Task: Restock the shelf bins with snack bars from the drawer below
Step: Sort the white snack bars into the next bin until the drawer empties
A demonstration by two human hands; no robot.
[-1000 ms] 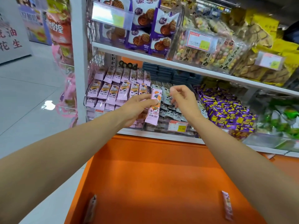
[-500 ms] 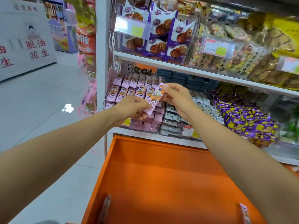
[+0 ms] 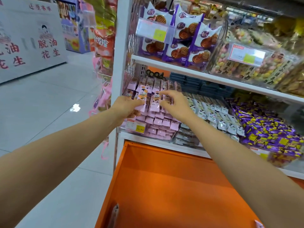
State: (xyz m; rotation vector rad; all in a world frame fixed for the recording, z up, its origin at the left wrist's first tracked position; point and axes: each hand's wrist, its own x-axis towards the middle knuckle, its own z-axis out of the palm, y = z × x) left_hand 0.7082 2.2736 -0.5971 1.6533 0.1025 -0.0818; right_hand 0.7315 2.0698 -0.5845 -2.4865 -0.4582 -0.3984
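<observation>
Standing by the end of the aisle, I see the left hand [image 3: 127, 106] reached in at the white upright, its fingers curled round a pink snack bar [image 3: 142, 98] and pinching it near the lower end. The bar stands almost upright, so I take it that it is being slotted into the row face-out, like its neighbours. It is a slim, flat foil sachet with crimped ends, glossy, with an orange and dark print.

The bar sits over the clear bin [image 3: 131, 129] on the lower shelf, where the other pink bars [image 3: 158, 120] lie overlapped like roof tiles, sloping down towards a price label at the front. The plastic wall is what keeps the slippery stack from sliding out.

Just to the right, the right hand [image 3: 176, 105] hovers over the same row with fingers loose and apart. It grips nothing that I can make out, and seems there to steady or straighten the packs.

Below, the orange drawer [image 3: 164, 186] stands pulled out, smooth painted metal and nearly bare. One stray bar [image 3: 115, 213] leans in its near left corner, so I judge the restocking well along.

Further right come a bin of pale grey-white bars [image 3: 213, 113], then a heap of crinkly purple and yellow sweets [image 3: 271, 130].
</observation>
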